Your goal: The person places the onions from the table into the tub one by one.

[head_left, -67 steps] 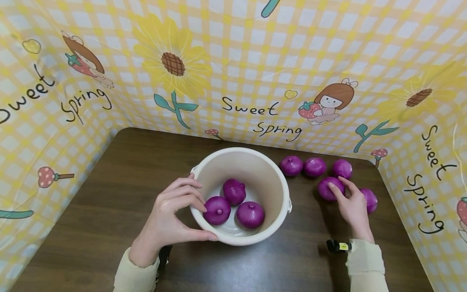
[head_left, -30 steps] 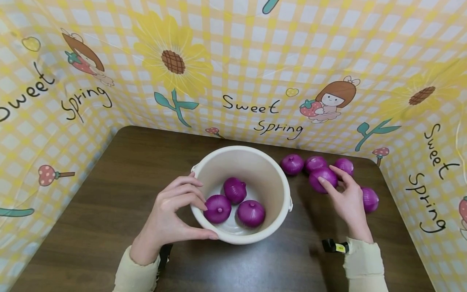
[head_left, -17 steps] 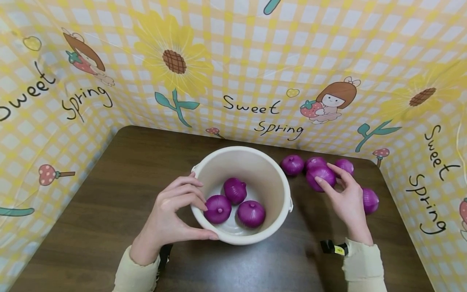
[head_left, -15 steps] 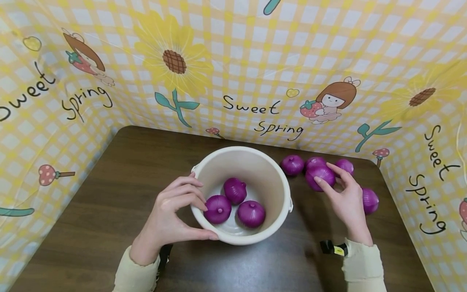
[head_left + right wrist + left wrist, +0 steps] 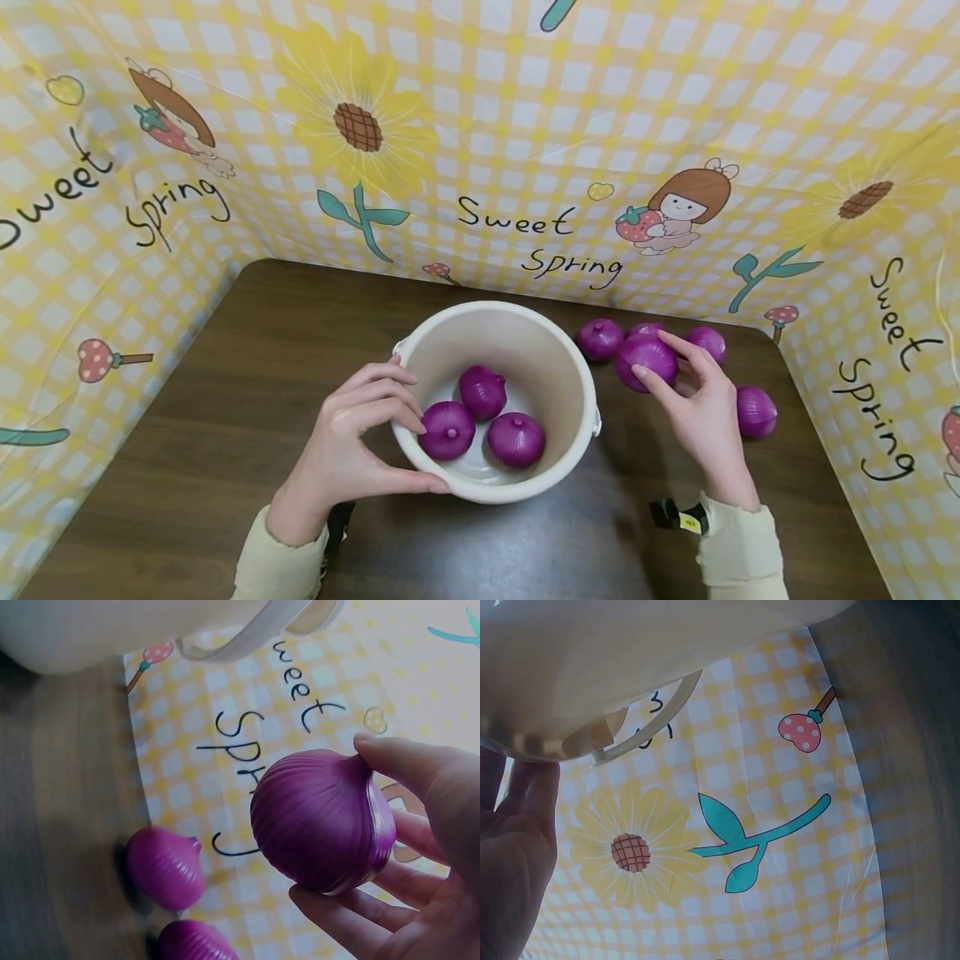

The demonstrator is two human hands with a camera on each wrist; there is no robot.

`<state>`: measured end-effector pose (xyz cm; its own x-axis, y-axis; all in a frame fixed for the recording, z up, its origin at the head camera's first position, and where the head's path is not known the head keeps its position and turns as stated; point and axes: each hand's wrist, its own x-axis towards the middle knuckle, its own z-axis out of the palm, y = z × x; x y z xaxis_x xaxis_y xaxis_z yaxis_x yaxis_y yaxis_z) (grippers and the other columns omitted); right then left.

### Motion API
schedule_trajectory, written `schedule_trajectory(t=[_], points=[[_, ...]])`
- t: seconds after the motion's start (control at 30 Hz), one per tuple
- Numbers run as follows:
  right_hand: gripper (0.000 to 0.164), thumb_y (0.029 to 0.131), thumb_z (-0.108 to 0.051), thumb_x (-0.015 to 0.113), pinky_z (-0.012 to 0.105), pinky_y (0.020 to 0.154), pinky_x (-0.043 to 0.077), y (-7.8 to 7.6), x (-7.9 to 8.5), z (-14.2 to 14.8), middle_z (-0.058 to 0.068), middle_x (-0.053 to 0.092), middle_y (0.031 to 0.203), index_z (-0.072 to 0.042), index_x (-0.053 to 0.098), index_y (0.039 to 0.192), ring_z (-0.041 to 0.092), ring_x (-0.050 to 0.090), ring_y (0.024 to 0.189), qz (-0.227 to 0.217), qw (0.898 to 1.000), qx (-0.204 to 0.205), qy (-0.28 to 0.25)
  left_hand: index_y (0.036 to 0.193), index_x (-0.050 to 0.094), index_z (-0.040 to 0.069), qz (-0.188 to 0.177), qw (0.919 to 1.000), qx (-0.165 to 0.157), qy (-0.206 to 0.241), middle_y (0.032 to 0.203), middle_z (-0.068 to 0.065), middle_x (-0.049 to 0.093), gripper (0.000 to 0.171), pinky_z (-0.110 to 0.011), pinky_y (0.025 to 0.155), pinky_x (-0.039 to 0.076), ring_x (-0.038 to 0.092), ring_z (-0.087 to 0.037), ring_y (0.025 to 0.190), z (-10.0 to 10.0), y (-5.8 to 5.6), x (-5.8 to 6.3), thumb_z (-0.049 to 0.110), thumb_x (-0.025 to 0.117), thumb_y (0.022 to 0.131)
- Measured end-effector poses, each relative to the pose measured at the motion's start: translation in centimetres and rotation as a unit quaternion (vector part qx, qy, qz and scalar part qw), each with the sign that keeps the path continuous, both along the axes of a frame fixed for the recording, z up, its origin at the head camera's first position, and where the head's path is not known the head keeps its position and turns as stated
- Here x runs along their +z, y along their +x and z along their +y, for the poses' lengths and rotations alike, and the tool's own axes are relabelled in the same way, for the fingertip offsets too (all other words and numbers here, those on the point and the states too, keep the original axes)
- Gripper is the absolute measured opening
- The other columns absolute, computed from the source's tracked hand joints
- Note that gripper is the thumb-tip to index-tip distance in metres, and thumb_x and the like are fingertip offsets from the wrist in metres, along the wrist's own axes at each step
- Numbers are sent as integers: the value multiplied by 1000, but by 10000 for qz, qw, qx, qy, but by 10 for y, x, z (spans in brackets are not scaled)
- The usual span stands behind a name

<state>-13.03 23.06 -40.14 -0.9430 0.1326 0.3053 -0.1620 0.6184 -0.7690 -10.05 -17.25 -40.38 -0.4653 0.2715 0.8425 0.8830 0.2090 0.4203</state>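
My right hand (image 5: pixel 708 408) holds a purple onion (image 5: pixel 643 363) between thumb and fingers, to the right of the bucket. In the right wrist view the held onion (image 5: pixel 322 821) is raised above the table, its stem end at the thumb. My left hand (image 5: pixel 348 442) grips the cream bucket (image 5: pixel 543 375) at its left rim, with the thumb along the near edge. Three purple onions lie on the bucket's floor, one of them (image 5: pixel 516 440) at the right. In the left wrist view, fingertips (image 5: pixel 536 776) touch the bucket beside its handle (image 5: pixel 656 724).
Several more onions rest on the brown table (image 5: pixel 187 433): one (image 5: pixel 600 339) close to the bucket, one (image 5: pixel 647 330) partly hidden behind the held onion, one (image 5: pixel 707 343) at the back right and one (image 5: pixel 756 412) beyond my right wrist. Checked yellow cloth (image 5: pixel 510 125) walls the table in.
My right hand has lifted an onion from the group on the right and carried it leftward, nearer the bucket. The left hand and bucket have stayed in place.
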Motion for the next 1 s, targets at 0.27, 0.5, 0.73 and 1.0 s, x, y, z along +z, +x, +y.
schedule_trajectory(t=[0.27, 0.5, 0.73, 1.0], points=[[57, 86, -18, 85, 15, 88, 55, 4, 8, -10, 0, 61, 136, -18, 63, 139, 21, 62, 118, 171, 9997, 139, -85, 77, 68, 15, 15, 10000, 11, -14, 80, 1, 67, 52, -43, 110, 45, 61, -29, 98, 0, 0, 0, 55, 96, 60], [57, 85, -18, 86, 14, 89, 53, 9, 18, -15, -2, 62, 132, -22, 65, 137, 20, 63, 116, 345, 9992, 176, -86, 77, 68, 15, -16, 10000, 0, 4, 80, 1, 67, 52, -44, 111, 44, 61, -29, 98, 0, 0, 0, 55, 96, 60], [56, 84, -10, 86, 17, 92, 54, 12, 27, -21, -1, 63, 128, -19, 66, 136, 19, 63, 114, 675, 9967, 350, -288, 77, 68, 15, -54, 10000, -8, 21, 80, 2, 67, 51, -46, 113, 43, 60, -28, 99, 0, 0, 0, 55, 96, 60], [60, 81, -3, 87, 20, 92, 55, 17, 37, -29, -2, 62, 130, -21, 66, 135, 16, 63, 113, 864, 9937, 522, -487, 77, 67, 15, -54, 10000, -35, 58, 79, 1, 67, 51, -48, 113, 42, 60, -28, 98, 1, 1, 1, 54, 96, 60]])
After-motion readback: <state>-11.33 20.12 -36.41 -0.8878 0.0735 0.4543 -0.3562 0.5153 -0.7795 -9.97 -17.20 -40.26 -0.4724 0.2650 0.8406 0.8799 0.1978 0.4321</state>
